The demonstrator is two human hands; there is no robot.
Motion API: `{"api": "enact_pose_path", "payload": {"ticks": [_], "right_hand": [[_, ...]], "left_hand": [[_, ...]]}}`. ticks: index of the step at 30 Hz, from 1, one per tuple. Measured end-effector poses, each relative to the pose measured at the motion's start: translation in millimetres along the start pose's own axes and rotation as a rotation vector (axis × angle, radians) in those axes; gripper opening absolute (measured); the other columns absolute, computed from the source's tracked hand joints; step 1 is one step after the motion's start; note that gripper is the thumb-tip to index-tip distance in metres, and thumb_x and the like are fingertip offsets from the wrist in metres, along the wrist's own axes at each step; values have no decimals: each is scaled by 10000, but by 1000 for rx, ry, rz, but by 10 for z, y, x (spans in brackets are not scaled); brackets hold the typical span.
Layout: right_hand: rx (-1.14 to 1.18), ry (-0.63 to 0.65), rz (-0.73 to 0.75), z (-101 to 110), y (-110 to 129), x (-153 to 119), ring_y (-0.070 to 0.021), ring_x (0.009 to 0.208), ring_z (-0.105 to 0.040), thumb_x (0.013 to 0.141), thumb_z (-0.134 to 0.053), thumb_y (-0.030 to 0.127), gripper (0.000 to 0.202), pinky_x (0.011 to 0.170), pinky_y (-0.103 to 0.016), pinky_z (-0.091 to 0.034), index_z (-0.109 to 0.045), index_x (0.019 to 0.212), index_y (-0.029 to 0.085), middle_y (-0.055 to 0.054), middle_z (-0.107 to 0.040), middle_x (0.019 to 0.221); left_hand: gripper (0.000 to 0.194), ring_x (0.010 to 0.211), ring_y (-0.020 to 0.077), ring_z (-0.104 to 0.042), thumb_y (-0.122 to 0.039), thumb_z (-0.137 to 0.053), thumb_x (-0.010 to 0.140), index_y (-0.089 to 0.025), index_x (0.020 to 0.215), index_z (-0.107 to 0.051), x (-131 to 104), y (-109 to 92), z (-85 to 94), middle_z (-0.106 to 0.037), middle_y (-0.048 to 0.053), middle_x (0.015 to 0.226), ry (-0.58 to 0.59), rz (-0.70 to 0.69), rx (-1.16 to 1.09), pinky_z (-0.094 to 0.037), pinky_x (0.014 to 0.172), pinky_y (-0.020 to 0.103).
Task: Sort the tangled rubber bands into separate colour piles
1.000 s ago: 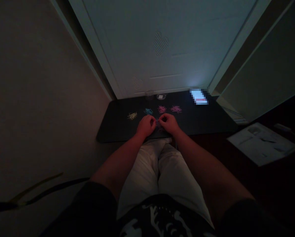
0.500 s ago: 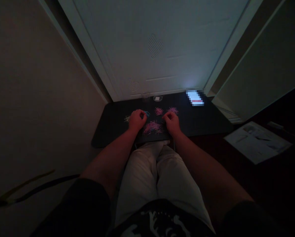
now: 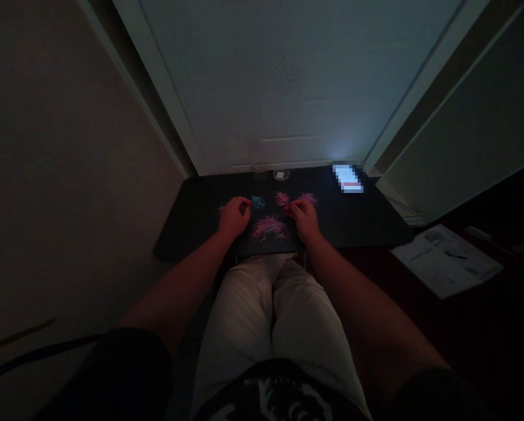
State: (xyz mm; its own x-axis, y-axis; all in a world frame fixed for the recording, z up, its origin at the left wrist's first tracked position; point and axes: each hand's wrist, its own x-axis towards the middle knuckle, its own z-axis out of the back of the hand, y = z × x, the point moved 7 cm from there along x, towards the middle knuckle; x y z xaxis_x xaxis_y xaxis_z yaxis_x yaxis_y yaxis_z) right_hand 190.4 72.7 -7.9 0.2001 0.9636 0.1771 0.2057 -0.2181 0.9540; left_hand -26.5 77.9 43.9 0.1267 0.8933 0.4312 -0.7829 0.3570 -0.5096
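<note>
You face a dark bench with rounded corners, its far edge along a pale door that bears striped hearts. The room is dim; a phone with a glowing screen, at the bench's far right, throws bluish light up the door. Near the far edge stand a clear cup and, just right of it, a small round dish with a white square.

Nearest you lies a mixed heap of thin sticks, mainly pink and purple. Beyond it, left to right, sit a teal pile, a pink pile and a purplish pile. A few pale pieces show past your left hand, whose curled fingers point toward the teal pile. Your right hand is curled just in front of the purplish pile. Whether either pinches a stick, you cannot tell in this gloom.

A plain wall rises at left; a pale printed sheet lies on the dark floor at right.
</note>
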Motion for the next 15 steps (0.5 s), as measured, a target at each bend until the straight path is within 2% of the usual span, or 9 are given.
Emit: {"api": "enact_pose_path", "payload": {"ticks": [3,5,10,12,15], "right_hand": [[-30,120,-8,-108,61,-81,-141,698,-583,688,-661,428,261,663,-318,-523,-536,739,205,6,-612,722],[20,152,-37,-122,75,-112,-146,708,-591,699,-647,476,293,659,-325,-532,-538,756,210,2,-618,736],[214,-18,-55,52,81,-67,-136,690,-595,717,-609,474,277,664,-301,-521,-512,720,214,6,-599,693],[201,-55,-58,82,71,-44,-130,647,-581,699,-622,422,243,638,-292,-512,-497,695,213,13,-581,650],[88,-45,-47,59,60,-32,-123,607,-563,693,-615,373,211,615,-285,-504,-479,685,212,23,-570,617]], "left_hand": [[166,715,146,-576,-233,-529,781,-185,908,-623,-222,109,-56,-642,22,820,118,63,-54,-464,695,280],[178,689,141,-572,-244,-532,776,-187,913,-631,-309,146,-91,-643,14,793,187,91,-69,-460,661,272],[233,719,142,-572,-167,-534,715,-199,915,-649,-349,73,-111,-650,13,829,231,51,-29,-455,666,267],[250,720,144,-567,-155,-544,690,-196,909,-658,-349,23,-111,-643,19,841,230,6,-12,-455,667,271],[257,742,146,-566,-177,-559,688,-191,918,-670,-352,-8,-99,-632,31,885,213,-34,6,-462,686,275]]}}
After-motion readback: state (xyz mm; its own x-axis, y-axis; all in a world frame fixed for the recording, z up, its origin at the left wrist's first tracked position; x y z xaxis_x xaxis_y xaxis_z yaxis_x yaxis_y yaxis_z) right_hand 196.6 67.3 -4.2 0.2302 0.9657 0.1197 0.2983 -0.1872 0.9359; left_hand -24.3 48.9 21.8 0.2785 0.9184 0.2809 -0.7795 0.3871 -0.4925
